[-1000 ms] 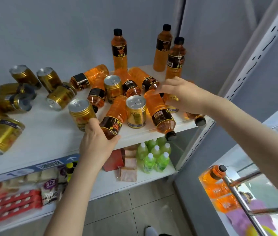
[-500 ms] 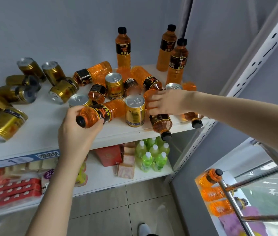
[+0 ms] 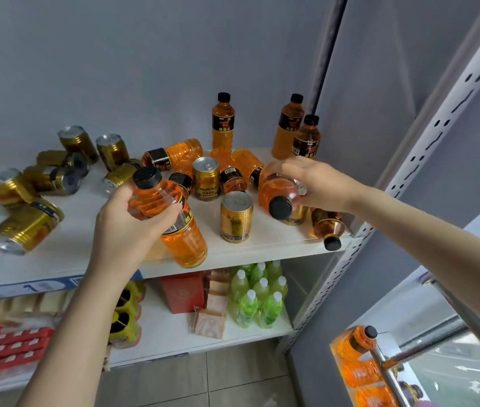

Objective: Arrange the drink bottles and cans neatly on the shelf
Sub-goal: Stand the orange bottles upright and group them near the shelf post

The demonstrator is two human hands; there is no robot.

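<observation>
A white shelf [image 3: 65,254] runs along a grey wall, its perforated upright [image 3: 426,148] at the right. Gold cans [image 3: 27,227] lie toppled at the left — two more stand near the middle, among fallen orange bottles [image 3: 174,152]; three bottles stand upright at the far right. The left hand [image 3: 127,230] is clamped around an orange bottle [image 3: 171,218] held above the shelf's near edge, cap up. The right hand [image 3: 315,183] grips a second bottle [image 3: 279,192], cap pointing near.
</observation>
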